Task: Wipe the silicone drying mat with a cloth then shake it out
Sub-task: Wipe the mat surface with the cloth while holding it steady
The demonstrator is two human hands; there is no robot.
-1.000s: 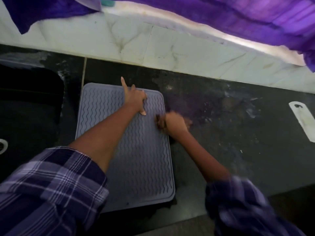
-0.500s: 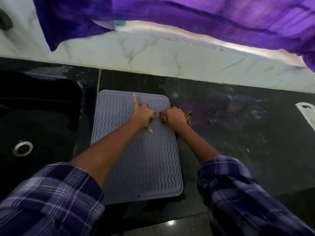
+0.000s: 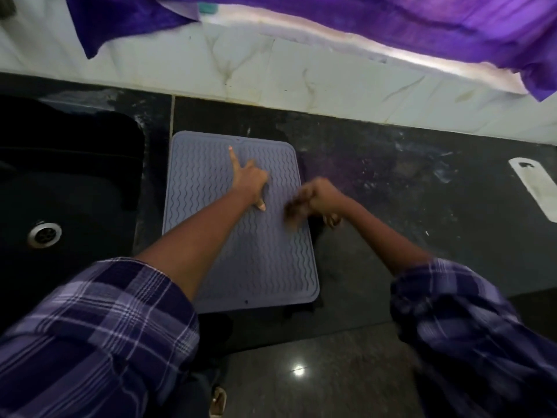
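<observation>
On the dark table (image 3: 376,188), just right of the sink (image 3: 69,182), the grey mat (image 3: 271,267) lies flat, its wavy ribs running front to back. Its far edge sits near the white marble wall (image 3: 271,70); its near edge reaches close to the table's front.

Pressed on the mat's upper middle is the left hand (image 3: 248,179), released and flat, forefinger stretched toward the far edge and thumb pointing back. The right hand (image 3: 324,196) is at the mat's right edge, its grip clenched on a small dark cloth (image 3: 294,211) that is blurred; the cloth overlaps the mat's right margin. Both forearms come out of rolled plaid sleeves (image 3: 99,333).

Left of the mat, the sink is black with a metal drain (image 3: 44,233). Right of it the table is bare, smeared stone up to a white flat object (image 3: 539,188) at the picture's edge, well apart from the mat. Purple fabric (image 3: 391,16) hangs above the wall. Nothing lies on the mat besides the hands and cloth.
</observation>
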